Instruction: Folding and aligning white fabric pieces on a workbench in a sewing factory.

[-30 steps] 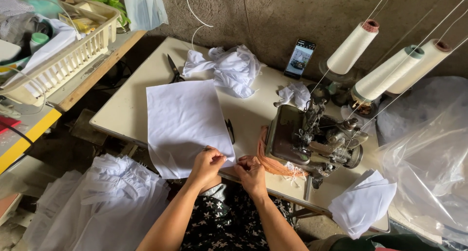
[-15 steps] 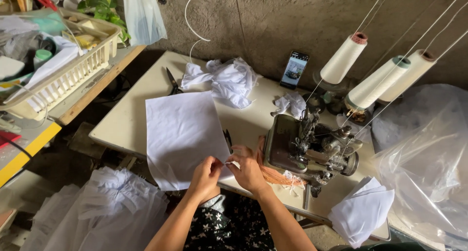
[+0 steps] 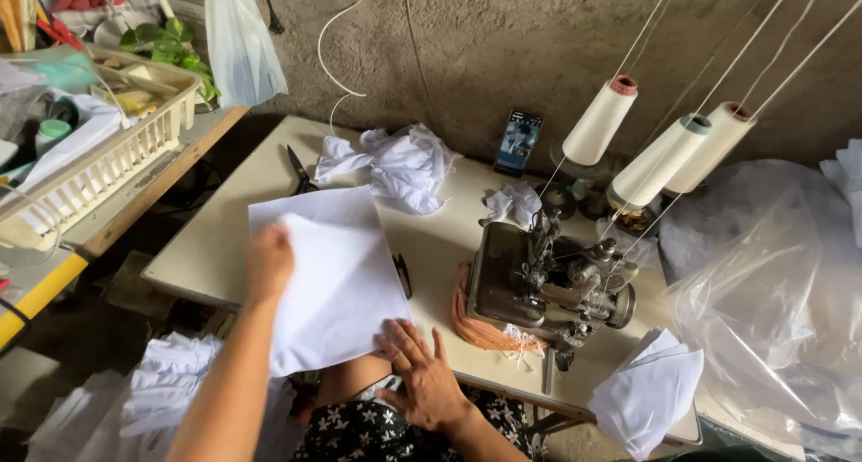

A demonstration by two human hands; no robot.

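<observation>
Hands (image 3: pixel 269 263) (image 3: pixel 422 377) flat on white cloth (image 3: pixel 337 278); basket (image 3: pixel 135 148) cluttered.

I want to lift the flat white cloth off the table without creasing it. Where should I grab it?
Probably the near edge of the white cloth, which overhangs the table. Come from the seated side, beside the right hand. It lies flat, so fingers can only slip under there.

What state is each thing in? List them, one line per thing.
left hand: open, on the white fabric sheet
right hand: flat, fingers spread, at the sheet's near edge
white fabric sheet: spread flat
scissors: closed, lying flat
phone: screen lit, leaning on wall
crumpled white cloth: bunched up
</observation>
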